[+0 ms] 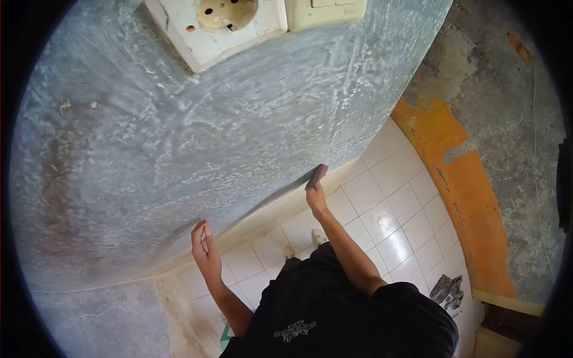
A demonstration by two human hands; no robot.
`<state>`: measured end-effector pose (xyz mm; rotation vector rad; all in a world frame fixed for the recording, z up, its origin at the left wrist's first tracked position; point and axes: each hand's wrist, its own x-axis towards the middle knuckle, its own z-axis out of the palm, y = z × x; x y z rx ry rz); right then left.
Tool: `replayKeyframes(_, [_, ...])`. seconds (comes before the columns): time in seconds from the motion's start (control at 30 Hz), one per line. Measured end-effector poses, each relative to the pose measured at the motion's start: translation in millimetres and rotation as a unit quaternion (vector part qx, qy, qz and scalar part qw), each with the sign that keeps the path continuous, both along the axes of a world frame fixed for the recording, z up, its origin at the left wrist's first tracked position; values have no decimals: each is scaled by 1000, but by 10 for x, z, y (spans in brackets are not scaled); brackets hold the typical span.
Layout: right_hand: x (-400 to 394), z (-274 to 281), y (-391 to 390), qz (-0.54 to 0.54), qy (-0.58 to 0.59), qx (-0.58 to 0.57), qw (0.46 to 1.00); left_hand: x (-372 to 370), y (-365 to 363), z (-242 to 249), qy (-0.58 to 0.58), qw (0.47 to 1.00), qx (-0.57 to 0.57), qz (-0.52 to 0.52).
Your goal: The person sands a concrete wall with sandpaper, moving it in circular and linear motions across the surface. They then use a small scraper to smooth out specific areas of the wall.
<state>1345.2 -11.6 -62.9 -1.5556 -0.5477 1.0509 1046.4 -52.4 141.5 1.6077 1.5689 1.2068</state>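
Note:
Across the upper left spreads a grey-blue wall (239,131), rough and streaked with pale patches. Folded sandpaper (317,177), flat and reddish-brown, is gripped in my right hand (316,200) close to the wall's surface; whether it touches cannot be made out. My left hand (206,246) holds nothing. Its fingers are loosely bent and slightly apart, with the tips at or near the lower part of the wall.
A white socket (221,27) and a cream switch (325,12) sit on the wall at the top. Below are white floor tiles (382,221). To the right stands a grey wall with an orange band (459,179). A crumpled grey item (446,292) lies on the floor.

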Motion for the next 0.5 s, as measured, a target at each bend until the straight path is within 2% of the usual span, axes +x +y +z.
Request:
replayKeyframes(0.07, [-232,-306,-2,-13,-86,60,994,-104,5,-21,-6,1000,-3,-3])
replayKeyframes(0.17, [-255,-376,46,-46,-51,87,994,-230,22,-100,-20,999,-41,-15])
replayKeyframes(0.23, [67,-279,88,-22,146,15,989,-282,29,-89,-24,997,-67,-22])
replayKeyframes(0.27, [141,-95,82,-26,161,-4,987,-268,20,-63,-24,997,-75,-26])
replayKeyframes(0.37, [150,-144,42,-52,180,24,982,-273,35,-70,-24,995,-91,-39])
replayKeyframes(0.5, [20,166,-62,-41,196,46,979,-248,15,-121,-28,993,-104,-48])
